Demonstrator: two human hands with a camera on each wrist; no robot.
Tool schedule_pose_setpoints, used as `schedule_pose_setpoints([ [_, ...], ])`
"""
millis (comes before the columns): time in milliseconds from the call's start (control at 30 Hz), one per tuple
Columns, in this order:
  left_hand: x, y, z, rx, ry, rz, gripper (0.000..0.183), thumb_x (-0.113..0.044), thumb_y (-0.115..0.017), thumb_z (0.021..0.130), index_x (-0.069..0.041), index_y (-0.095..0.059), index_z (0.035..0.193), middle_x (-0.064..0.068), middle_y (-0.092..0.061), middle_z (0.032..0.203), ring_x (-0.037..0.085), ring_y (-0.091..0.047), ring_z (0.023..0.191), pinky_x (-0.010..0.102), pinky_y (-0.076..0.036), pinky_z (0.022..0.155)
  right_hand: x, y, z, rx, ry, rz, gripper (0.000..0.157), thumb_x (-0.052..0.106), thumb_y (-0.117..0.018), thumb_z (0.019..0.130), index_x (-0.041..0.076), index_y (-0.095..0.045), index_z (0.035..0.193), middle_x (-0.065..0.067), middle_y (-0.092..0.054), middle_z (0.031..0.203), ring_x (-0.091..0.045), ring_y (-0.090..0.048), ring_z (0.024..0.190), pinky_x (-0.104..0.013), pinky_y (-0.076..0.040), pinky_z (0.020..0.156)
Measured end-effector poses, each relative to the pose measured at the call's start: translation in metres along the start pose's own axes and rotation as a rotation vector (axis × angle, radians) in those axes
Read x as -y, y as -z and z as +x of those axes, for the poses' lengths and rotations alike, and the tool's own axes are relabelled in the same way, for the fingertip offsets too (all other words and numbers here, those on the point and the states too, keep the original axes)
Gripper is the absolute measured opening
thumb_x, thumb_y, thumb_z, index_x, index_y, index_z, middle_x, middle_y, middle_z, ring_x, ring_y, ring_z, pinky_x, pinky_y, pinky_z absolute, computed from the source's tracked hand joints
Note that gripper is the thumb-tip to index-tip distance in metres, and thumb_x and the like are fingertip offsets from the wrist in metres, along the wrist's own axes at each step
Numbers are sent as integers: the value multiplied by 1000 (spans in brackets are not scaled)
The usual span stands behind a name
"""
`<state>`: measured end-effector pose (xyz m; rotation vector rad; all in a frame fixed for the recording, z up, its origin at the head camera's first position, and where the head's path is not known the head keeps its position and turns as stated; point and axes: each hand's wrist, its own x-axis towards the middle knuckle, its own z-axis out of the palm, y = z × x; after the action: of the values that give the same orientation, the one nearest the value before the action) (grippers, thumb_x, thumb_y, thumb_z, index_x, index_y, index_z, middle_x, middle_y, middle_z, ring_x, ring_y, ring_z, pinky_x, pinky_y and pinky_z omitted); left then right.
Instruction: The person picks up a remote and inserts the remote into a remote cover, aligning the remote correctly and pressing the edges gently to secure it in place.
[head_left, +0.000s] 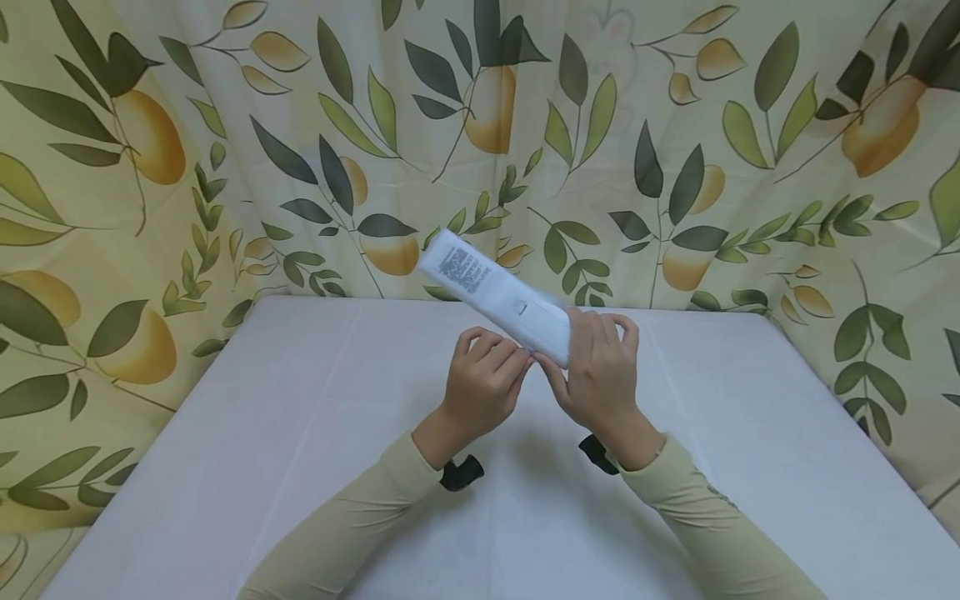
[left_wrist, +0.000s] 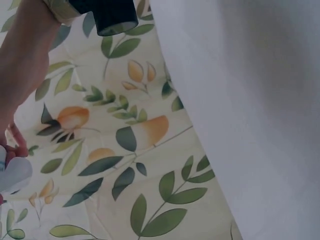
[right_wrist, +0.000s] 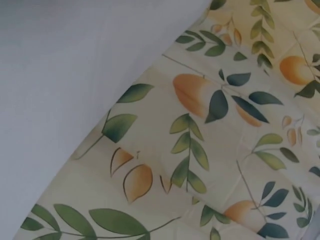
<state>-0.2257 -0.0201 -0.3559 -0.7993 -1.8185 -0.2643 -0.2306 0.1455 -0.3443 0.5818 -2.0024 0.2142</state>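
Observation:
A long white packet [head_left: 498,292] with a block of grey print near its upper-left end and a small mark further down is held slanted above the table. My right hand [head_left: 603,367] grips its lower-right end, fingers over the far side and thumb at the near edge. Curled beside it, my left hand [head_left: 487,375] pinches the packet's lower edge, its fingertips touching close to the right thumb. In the left wrist view, part of a hand [left_wrist: 17,142] shows at the left edge by a whitish, translucent piece [left_wrist: 16,175]. The right wrist view shows neither hand nor packet.
A white-covered table [head_left: 360,517] lies beneath both forearms. Behind it and at its sides hangs a curtain [head_left: 465,192] printed with leaves and orange fruit. Black wrist-worn devices sit under each wrist, one below the left wrist [head_left: 461,473].

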Motion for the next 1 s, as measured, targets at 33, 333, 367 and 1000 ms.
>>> schedule_pose_setpoints([
  [33, 0, 1, 1, 2, -6, 0, 7, -15, -75, 77, -11, -72, 81, -2, -67, 75, 14, -56, 75, 32, -44, 82, -1, 0, 0, 3, 2, -3, 66, 54, -27, 96, -6, -48, 115, -24, -60, 92, -39, -59, 81, -56, -43, 80],
  [333, 4, 4, 0, 45, 25, 89, 11, -23, -71, 82, -12, -72, 81, -1, -69, 77, 15, -57, 75, 30, -46, 75, -15, 2, -1, 41, 104, -9, 59, 50, -34, 97, -5, -46, 116, -25, -59, 94, -40, -57, 84, -58, -43, 80],
  [367, 5, 5, 0, 47, 17, 104, 13, -25, -71, 81, -12, -71, 79, -2, -69, 75, 15, -58, 74, 29, -46, 72, -17, 2, -2, 48, 120, -8, 56, 47, -42, 95, -5, -46, 117, -25, -59, 95, -40, -57, 85, -58, -44, 80],
  [1000, 25, 10, 8, 148, -133, 236, 16, -25, -74, 81, -15, -74, 94, -2, -68, 91, 15, -61, 85, 32, -48, 81, -25, -1, -22, 139, 351, -14, 73, 32, -88, 58, -2, -53, 112, -17, -62, 96, -33, -57, 83, -61, -43, 83],
])
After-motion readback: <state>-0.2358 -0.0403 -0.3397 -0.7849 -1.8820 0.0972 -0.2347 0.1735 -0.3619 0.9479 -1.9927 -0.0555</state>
